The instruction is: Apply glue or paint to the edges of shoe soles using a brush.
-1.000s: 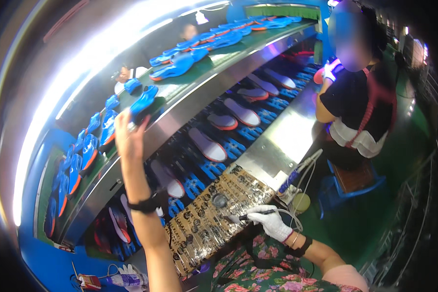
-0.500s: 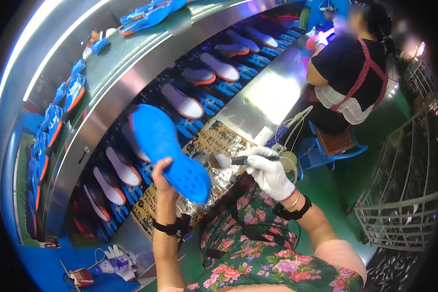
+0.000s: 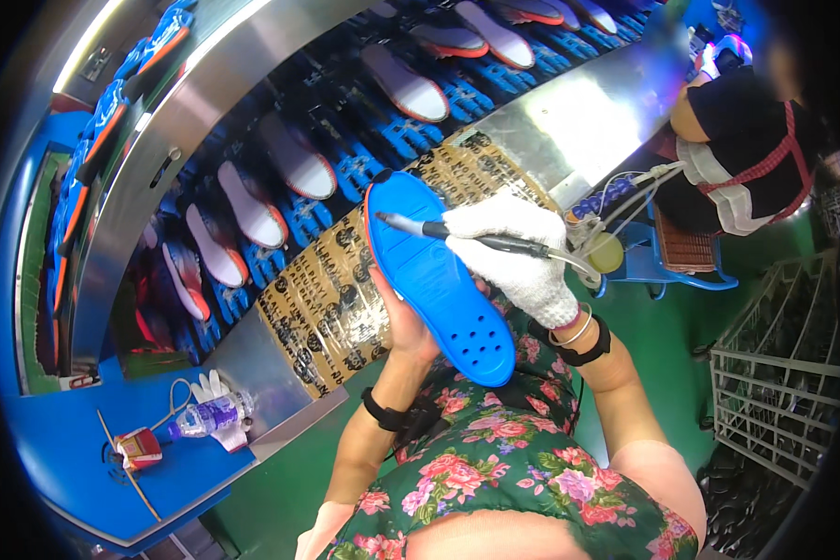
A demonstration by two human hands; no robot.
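Note:
My bare left hand [image 3: 409, 325] grips a blue shoe sole [image 3: 436, 280] from beneath and along its left edge. The sole has a cluster of small holes at its near end, and a thin red rim shows on its left side. In a white knit glove, my right hand [image 3: 516, 257] holds a glue brush [image 3: 420, 227] with a dark handle and a thin hose running from its back end. The bristle tip lies over the wide far end of the sole; whether it touches cannot be made out.
Beyond the tape-covered ledge [image 3: 331, 308], shoe uppers with pale soles [image 3: 252, 205] and blue soles [image 3: 364, 173] line a conveyor. A blue side table [image 3: 75, 467] holds a bottle [image 3: 205, 417] and glove. To the right are a seated co-worker [image 3: 747, 140] and a wire rack [image 3: 775, 392].
The sole has come right and turned, and the brush has moved from beside it to over its far end. The view has shifted, with the side table more in sight.

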